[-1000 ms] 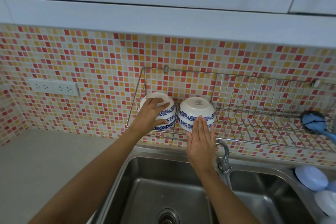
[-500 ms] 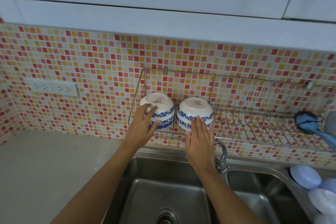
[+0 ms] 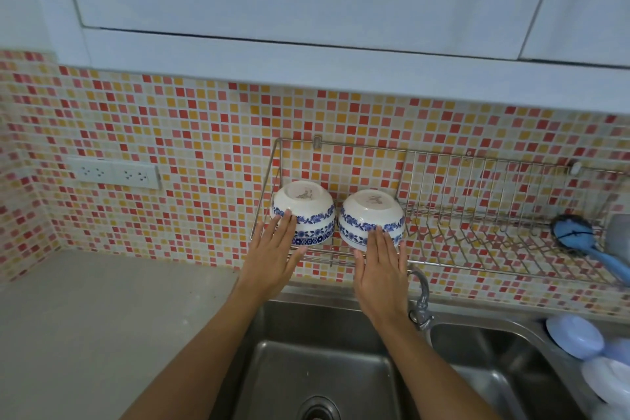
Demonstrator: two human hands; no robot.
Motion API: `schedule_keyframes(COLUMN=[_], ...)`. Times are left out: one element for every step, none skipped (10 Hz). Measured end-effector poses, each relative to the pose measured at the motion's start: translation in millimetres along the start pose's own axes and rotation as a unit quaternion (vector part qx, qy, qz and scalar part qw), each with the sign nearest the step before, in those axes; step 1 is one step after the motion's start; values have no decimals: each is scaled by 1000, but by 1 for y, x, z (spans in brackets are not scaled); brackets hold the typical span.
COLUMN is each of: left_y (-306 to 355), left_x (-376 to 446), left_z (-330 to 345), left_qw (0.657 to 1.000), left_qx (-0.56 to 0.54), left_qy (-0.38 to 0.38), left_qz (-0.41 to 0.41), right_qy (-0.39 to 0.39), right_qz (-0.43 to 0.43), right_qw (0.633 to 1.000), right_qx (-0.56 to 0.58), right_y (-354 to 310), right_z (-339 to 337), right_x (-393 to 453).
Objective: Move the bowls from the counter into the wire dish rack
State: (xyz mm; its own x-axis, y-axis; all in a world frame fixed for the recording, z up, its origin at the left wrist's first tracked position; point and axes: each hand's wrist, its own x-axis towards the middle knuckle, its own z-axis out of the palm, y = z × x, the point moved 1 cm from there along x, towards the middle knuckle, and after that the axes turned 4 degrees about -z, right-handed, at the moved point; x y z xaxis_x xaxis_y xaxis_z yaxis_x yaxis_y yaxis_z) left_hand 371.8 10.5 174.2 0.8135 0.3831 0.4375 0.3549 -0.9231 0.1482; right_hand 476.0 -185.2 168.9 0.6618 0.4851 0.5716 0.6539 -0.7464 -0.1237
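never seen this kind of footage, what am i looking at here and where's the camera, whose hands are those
No machine here: a person wears one wide-angle camera on the head, looking forward and down, so the arms reaching in are the wearer's own. The left hand and right hand are flat and open, fingertips at two white bowls with blue flower bands. The left bowl and right bowl sit upside down, side by side, in a wire dish rack fixed to the tiled wall. Neither hand grips anything. Below is a steel sink; the grey counter lies to the left. A blue brush rests in the rack's right end.
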Motion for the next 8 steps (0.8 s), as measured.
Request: schedule_keyframes(left_y=[2, 4, 7, 7, 5, 5, 8, 8], left_x=[1, -1, -12, -30, -42, -47, -50, -46], left_z=[-3, -4, -6, -9, -18, -41, -60, -85], left_qw=[1000, 999, 998, 998, 995, 990, 987, 992], left_qx=[-9, -11, 2, 10, -5, -5, -34, -25], left_qy=[-17, -34, -46, -56, -102, -141, -154, -120], left_qz=[-8, -23, -38, -28, -21, -17, -29, -20], right_qy=[-18, -31, -56, -81, -107, -127, -128, -109], right_qz=[0, -11, -15, -3, 4, 11, -15, -5], right_qw=[1000, 999, 998, 995, 992, 990, 990, 991], right_qx=[-1, 10, 24, 49, 59, 59, 62, 81], right_y=[0, 3, 3, 0, -7, -19, -35, -44], right_z=[-2, -5, -9, -18, -30, -51, -81, -113], right_x=[1, -2, -16, -28, -35, -37, -41, -26])
